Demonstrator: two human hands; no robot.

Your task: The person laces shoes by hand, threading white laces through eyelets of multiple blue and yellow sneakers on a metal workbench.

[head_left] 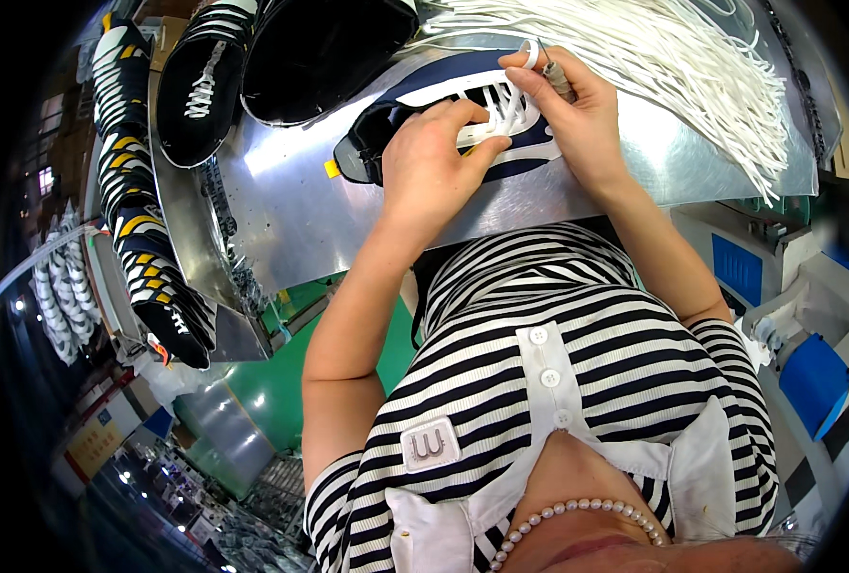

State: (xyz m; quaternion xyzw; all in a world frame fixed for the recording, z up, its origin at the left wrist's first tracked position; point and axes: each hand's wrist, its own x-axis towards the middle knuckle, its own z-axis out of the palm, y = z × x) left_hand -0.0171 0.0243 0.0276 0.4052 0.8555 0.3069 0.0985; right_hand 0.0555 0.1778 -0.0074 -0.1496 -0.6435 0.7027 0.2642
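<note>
Striped shirt [558,382] with white button placket, nearest my lens, fills the lower frame; beyond it, listed left to right. Item one: column of finished dark shoes with white and yellow stripes [142,191], stacked along the far left edge, apart from the work. Item two: metal worktop [290,210], shiny, carrying everything in hand. Item three: navy shoe with white trim [424,119], lying on its side on the worktop, toe toward my left, lacing area turned up. Item four: left hand [429,167], grip closed over the shoe's upper, thumb and fingers pinning the eyelet area flat. Item five: right hand [568,105], grip pinched tight on a white lace [529,53] and a small metal-tipped tool, just above the eyelets. Item six: bundle of loose white laces [673,57], fanned over the worktop's right part, touching nothing I hold. Handling note, as I judge it: keep the left hand bracing the shoe steady, feed the lace tip straight into the eyelet, draw it through without twisting. The shoe sits directly beneath both grips, between them.
</note>
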